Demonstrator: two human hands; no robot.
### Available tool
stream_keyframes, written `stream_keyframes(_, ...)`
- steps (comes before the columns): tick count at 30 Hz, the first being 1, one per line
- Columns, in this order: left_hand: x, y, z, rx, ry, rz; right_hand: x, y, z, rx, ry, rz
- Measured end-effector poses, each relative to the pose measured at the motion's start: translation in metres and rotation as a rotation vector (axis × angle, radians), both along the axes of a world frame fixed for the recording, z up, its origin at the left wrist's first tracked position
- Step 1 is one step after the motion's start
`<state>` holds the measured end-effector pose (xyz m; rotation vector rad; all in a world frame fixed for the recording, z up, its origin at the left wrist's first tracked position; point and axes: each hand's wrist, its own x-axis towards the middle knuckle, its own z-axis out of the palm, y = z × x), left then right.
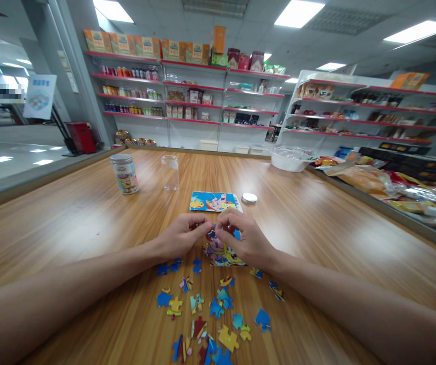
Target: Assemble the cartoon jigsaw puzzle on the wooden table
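left hand (182, 235) + right hand (246, 241): both pinch puzzle piece (212, 233) | tin (124, 174): cartoon label, writing unreadable

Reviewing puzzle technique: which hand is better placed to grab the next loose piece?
Probably the left hand: the loose pieces lie mostly on its side, while the right hand covers the assembled part.

left arm: bare from the lower edge of the view to the wrist, no sleeve in view
right arm: bare the same way, no sleeve in view
left hand (182, 237): bare, no glove, no ring or watch to be seen
right hand (246, 241): bare, no glove, no ring or band to be seen
wrists: both uncovered, nothing strapped on them
fingernails: too small to make out
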<state>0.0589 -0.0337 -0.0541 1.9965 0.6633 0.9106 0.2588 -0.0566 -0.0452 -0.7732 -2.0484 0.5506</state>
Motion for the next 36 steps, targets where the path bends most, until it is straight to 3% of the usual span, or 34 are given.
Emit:
stream_keyframes(6, -0.003, 0.001, 0.0, 0.095, 0.028, 0.082, 0.0, 0.002, -0.004, -0.17, 0.017, -0.056)
stream_keyframes(12, -0.004, 0.006, -0.001, 0.036, -0.02, 0.16, 0.001, 0.002, -0.004, -0.097, -0.014, -0.1)
stream_keyframes(18, -0.008, 0.008, 0.002, 0.06, 0.035, 0.113, 0.0, 0.001, -0.004, -0.069, -0.034, -0.132)
stream_keyframes(24, -0.035, 0.045, -0.006, 0.173, 0.162, 0.336, 0.005, 0.008, -0.007, 0.017, -0.079, -0.236)
stream_keyframes(29, -0.05, 0.067, -0.018, 0.135, 0.329, 0.329, 0.008, 0.01, -0.01, 0.008, -0.138, -0.25)
stream_keyframes(33, -0.049, 0.063, -0.018, 0.27, 0.322, 0.385, 0.009, 0.01, -0.01, 0.011, -0.181, -0.241)
stream_keyframes(36, -0.048, 0.058, -0.014, 0.382, 0.306, 0.303, 0.01, 0.011, -0.013, 0.069, -0.203, -0.213)
